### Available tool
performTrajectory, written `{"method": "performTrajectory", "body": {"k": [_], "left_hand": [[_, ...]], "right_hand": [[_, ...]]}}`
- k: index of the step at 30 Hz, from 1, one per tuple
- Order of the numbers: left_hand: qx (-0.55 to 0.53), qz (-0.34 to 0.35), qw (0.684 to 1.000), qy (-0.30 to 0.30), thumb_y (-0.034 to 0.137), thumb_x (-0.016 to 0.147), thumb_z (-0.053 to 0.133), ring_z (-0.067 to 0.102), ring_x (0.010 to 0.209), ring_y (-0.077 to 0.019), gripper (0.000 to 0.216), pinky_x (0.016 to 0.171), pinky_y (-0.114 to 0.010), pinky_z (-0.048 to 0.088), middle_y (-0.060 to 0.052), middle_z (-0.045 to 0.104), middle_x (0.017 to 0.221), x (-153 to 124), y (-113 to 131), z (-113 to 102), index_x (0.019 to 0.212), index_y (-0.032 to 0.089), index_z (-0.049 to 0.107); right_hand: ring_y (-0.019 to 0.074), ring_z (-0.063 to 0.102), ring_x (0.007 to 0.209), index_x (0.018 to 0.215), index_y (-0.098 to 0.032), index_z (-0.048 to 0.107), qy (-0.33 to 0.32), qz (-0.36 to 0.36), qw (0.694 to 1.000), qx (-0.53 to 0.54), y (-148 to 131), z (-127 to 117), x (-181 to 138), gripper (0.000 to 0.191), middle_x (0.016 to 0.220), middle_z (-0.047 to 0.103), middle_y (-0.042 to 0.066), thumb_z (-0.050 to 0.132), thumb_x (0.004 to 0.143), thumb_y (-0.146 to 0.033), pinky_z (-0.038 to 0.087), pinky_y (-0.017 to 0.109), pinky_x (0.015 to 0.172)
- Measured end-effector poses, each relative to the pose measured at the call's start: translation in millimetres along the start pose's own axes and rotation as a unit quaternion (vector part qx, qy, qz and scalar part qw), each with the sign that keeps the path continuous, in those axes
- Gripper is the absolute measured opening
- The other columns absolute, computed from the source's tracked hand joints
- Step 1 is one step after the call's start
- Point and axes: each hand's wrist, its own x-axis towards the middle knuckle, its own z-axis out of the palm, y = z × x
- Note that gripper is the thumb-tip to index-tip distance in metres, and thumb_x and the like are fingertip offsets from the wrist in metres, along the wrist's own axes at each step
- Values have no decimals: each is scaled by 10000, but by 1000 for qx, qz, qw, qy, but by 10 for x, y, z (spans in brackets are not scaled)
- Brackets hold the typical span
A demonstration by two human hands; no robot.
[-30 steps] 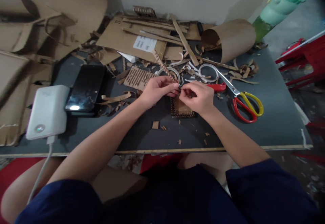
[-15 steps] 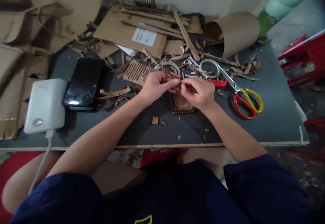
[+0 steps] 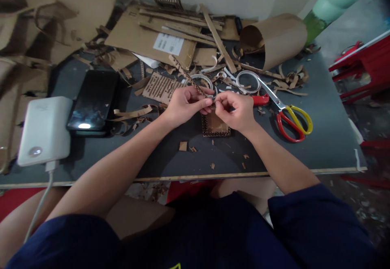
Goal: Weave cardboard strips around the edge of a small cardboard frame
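A: Middle of the frame, here's the action: the left grip [image 3: 183, 104] is pinching a corrugated strip [image 3: 185, 72] between thumb and fingers!

B: And the right grip [image 3: 236, 110] is right up against it, thumb and forefinger squeezed together on the strip's lower end. The free length slants away toward the upper left.

A: What's underneath?

B: A small cardboard tray [image 3: 217, 133], flat on the dark surface [image 3: 164, 155] and partly hidden by the hands. Wavy edging runs along its near and left sides.

A: Just beyond the left grip, a ribbed cardboard piece [image 3: 158, 89], and two white rings [image 3: 247, 72] lie above the hands.

B: Swing right: scissors [image 3: 282, 107], one loop red, one yellow, blades pointing to the upper left! A red handle [image 3: 261, 99] pokes out beside the right grip.

A: Far left, a white power bank [image 3: 45, 129], its cable [image 3: 45, 200] dropping over the front edge, next to a black phone [image 3: 94, 100].

B: Upper centre, a labelled cardboard sheet [image 3: 128, 35] under long cardboard strips [image 3: 217, 41]; upper right, a cardboard tube [image 3: 284, 37] on its side, near a green bottle [image 3: 330, 11].

A: And scraps [image 3: 183, 146] in front of the tray!
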Motion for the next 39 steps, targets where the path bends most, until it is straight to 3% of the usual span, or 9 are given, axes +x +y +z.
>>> {"method": "performTrajectory", "body": {"k": [7, 11, 16, 20, 24, 27, 30, 35, 39], "left_hand": [[5, -34, 998, -45, 566, 624, 911, 696, 552, -93, 579, 485, -161, 588, -155, 747, 1061, 9, 73, -85, 703, 99, 577], [-9, -42, 997, -65, 513, 654, 918, 693, 537, -115, 525, 479, -179, 594, -119, 753, 885, 5, 81, -96, 707, 93, 606], [-22, -42, 998, -28, 559, 680, 889, 632, 454, -98, 570, 412, -158, 536, -2, 688, 635, 16, 72, -93, 951, 102, 683], [-2, -28, 1000, -6, 604, 680, 869, 679, 527, -116, 607, 458, -165, 561, -5, 702, 667, 45, 44, -112, 977, 113, 673], [22, -35, 999, -6, 676, 708, 811, 704, 581, -134, 603, 423, -153, 528, -62, 729, 732, 56, 34, -101, 845, 112, 649], [33, -43, 999, -2, 727, 745, 744, 695, 568, -131, 627, 330, -134, 438, -89, 743, 773, 49, 46, -77, 839, 113, 658], [29, -38, 999, 2, 703, 750, 756, 685, 555, -126, 594, 322, -130, 433, -63, 725, 713, 37, 58, -64, 834, 122, 665], [38, -31, 998, -39, 625, 789, 774, 685, 577, -114, 506, 387, -121, 472, -46, 719, 700, 13, 45, -68, 823, 128, 687], [30, -38, 998, -36, 629, 781, 778, 663, 542, -98, 517, 398, -120, 459, -38, 722, 701, 4, 28, -75, 908, 132, 717]], "right_hand": [[32, 432, 414, 740, -162, 660, -39, 23, 997, 57, -34, -28, -4, 93, 501, 533, -77, 619, 818, -193, 352, 165, 441], [40, 450, 435, 746, -174, 650, -40, 26, 997, 62, -31, -15, -24, 89, 517, 527, -79, 614, 820, -207, 381, 169, 459], [65, 559, 506, 881, -186, 698, -5, 24, 998, 50, 11, 57, -63, 134, 590, 636, -56, 651, 896, -310, 459, 191, 531], [78, 609, 536, 1003, -184, 746, 5, 36, 997, 73, 50, 87, -47, 184, 620, 680, -40, 660, 929, -329, 482, 214, 568], [70, 545, 463, 992, -178, 748, -1, 80, 990, 119, 51, 74, -26, 192, 557, 627, -57, 658, 934, -337, 449, 212, 501], [66, 562, 487, 921, -175, 738, 34, 39, 997, 60, 42, 85, -37, 139, 580, 649, -45, 634, 934, -267, 451, 203, 519], [62, 553, 474, 879, -178, 718, 23, -13, 1000, -4, 27, 102, -59, 108, 550, 622, -56, 634, 912, -237, 437, 187, 504], [54, 543, 473, 788, -176, 659, 10, -16, 1000, -15, -17, 60, -57, 140, 564, 610, -55, 615, 904, -240, 417, 172, 489], [59, 559, 503, 784, -179, 654, -15, -33, 999, -40, -16, 18, -35, 160, 600, 644, -46, 591, 912, -253, 431, 176, 520]]}}
